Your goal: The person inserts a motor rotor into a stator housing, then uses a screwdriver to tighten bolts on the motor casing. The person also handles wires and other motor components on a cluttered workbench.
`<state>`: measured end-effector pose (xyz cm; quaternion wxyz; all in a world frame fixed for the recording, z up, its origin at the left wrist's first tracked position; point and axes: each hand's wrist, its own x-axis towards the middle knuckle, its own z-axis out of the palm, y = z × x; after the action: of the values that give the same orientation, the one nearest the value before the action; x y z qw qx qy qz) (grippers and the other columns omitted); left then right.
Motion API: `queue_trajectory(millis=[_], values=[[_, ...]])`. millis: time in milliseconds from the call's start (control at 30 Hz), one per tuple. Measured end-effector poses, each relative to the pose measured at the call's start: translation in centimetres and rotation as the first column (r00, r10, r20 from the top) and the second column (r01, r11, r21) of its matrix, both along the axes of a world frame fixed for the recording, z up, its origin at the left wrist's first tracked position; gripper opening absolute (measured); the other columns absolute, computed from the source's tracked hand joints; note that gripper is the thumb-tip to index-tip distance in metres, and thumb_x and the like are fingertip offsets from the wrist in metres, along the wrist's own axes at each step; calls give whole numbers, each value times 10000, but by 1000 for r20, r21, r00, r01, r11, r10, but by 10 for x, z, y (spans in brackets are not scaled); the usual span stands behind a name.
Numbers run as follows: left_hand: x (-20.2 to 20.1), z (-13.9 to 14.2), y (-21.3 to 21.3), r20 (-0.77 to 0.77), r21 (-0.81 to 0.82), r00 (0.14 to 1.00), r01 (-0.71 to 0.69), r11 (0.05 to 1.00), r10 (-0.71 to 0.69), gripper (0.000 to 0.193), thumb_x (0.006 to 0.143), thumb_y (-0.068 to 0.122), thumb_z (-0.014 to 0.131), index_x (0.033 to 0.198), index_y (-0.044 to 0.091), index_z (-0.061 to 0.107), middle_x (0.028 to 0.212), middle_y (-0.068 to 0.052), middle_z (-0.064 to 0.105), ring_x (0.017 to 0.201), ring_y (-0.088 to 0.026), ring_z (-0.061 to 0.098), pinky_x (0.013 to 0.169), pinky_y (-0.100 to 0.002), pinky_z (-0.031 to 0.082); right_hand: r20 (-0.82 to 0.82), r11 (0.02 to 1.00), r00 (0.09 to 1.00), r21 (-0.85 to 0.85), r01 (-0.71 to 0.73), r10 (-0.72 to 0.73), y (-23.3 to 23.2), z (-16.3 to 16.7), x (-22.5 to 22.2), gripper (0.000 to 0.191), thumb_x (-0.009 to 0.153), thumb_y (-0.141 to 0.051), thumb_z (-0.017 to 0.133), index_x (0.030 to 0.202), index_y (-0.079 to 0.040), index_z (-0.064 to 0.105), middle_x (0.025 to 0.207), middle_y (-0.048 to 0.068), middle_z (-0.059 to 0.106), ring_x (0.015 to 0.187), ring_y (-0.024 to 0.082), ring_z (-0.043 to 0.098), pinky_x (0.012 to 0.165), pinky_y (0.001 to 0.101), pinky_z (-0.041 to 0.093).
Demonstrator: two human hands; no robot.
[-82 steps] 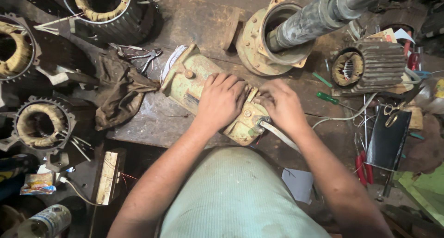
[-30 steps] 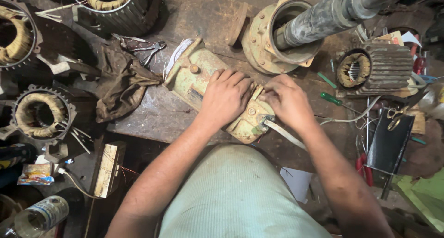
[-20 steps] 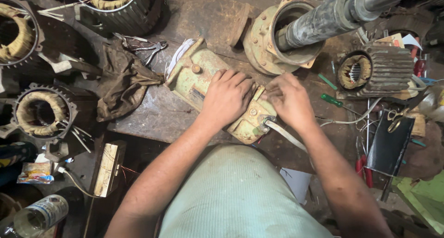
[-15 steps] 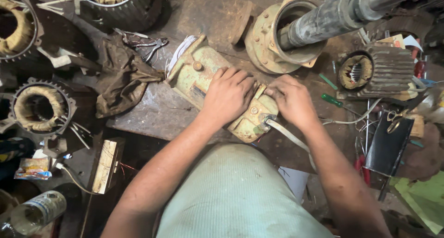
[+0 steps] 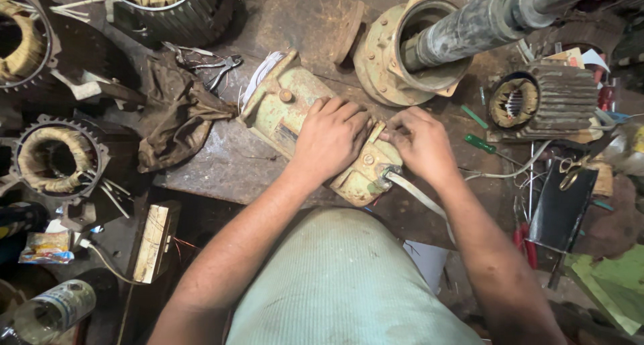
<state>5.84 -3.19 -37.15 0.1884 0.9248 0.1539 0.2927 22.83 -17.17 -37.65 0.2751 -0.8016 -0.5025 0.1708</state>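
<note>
A pale green motor housing lies diagonally on the worn metal bench. My left hand rests flat on top of its middle, pressing it down. My right hand sits at the housing's lower right end, with the fingers curled against the edge near a bolt; what they pinch is hidden. A flat white cable leaves that end and runs toward my body. White wire ends stick out at the housing's far end.
A dirty rag and pliers lie left of the housing. Wound stators stand at the left. A flanged casing with a grey pipe is behind, a finned motor and green screwdrivers at the right.
The view has shifted slightly. Both hands stay on the green housing, with the right hand's fingers working at its end.
</note>
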Motion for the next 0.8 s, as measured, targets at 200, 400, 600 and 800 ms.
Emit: queue_trajectory(millis=[200, 400, 600, 800], values=[[-2, 5, 0, 25, -26, 999, 35, 999, -34, 251, 969, 314, 677, 960, 72, 745, 1014, -46, 709, 979, -234, 609, 884, -402, 439, 104, 985, 986, 97, -142, 132, 3, 8, 0, 193, 873, -154, 811, 984, -16, 734, 959, 142, 693, 886, 351, 693, 776, 413, 544], [-2, 2, 0, 18, 13, 1000, 12, 1000, -13, 218, 969, 266, 662, 993, 73, 760, 1020, -38, 717, 989, -231, 614, 914, -410, 447, 69, 1000, 998, 14, 11, -12, 4, 5, -3, 210, 837, -190, 821, 947, -26, 751, 941, 142, 717, 848, 338, 708, 757, 413, 546], [-1, -1, -1, -27, -12, 1000, 16, 1000, -16, 219, 969, 251, 669, 1014, 63, 775, 977, -49, 711, 972, -240, 612, 885, -412, 444, 50, 993, 992, 23, -113, 112, 3, 7, 3, 182, 885, -165, 804, 973, -14, 753, 929, 147, 709, 868, 338, 702, 776, 404, 541], [-1, 2, -1, -32, -10, 999, 11, 1000, -11, 216, 974, 247, 676, 1028, 65, 779, 974, -46, 714, 975, -244, 616, 925, -424, 453, 31, 999, 999, -25, 26, -26, 4, 10, -5, 190, 875, -202, 780, 980, -44, 769, 974, 138, 730, 890, 334, 715, 793, 401, 547]])
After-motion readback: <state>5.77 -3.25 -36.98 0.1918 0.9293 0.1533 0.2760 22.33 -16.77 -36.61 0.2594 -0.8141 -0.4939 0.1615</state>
